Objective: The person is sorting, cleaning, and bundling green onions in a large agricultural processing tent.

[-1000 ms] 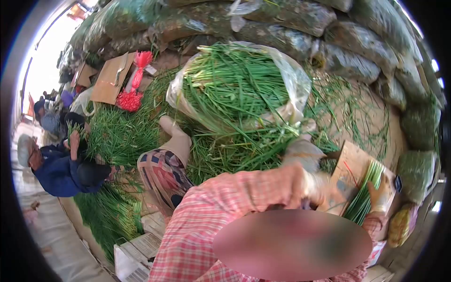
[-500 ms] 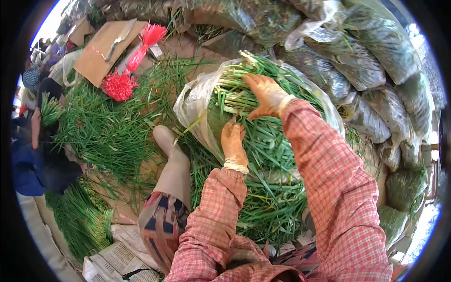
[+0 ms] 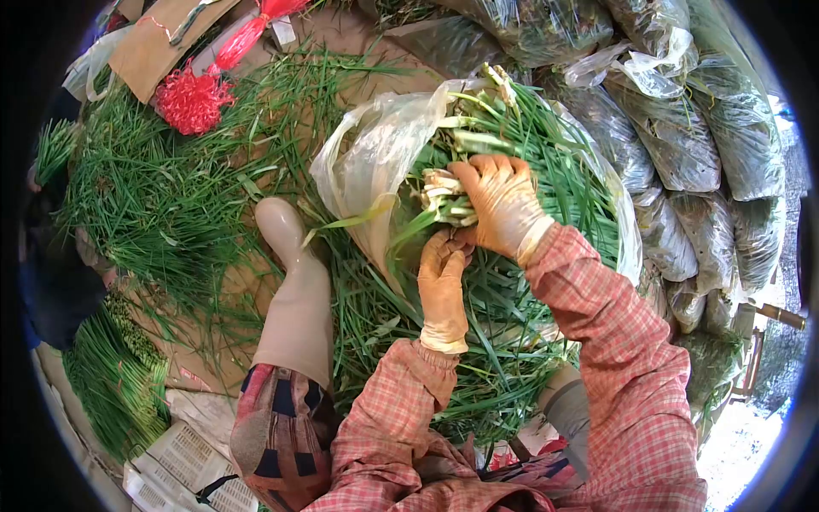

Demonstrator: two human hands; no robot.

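My right hand, in an orange-tan glove, is closed round a bunch of long green leafy stalks, near its pale cut ends. My left hand, gloved alike, is just below it with thumb and fingers pinched together against the underside of the bunch. Whatever lies between those fingertips is too small to make out. Both hands are over an open clear plastic bag filled with more such greens, their pale ends towards the left and top.
Loose greens cover the floor at left, beside my boot. A red bundle of ties lies on cardboard. Filled plastic bags are stacked at right. Newspaper lies lower left. Another person is at the left edge.
My right hand has gone from spread over the stalks to closed round a bunch. My left hand has come up beside it, fingers pinched. The view has shifted slightly.
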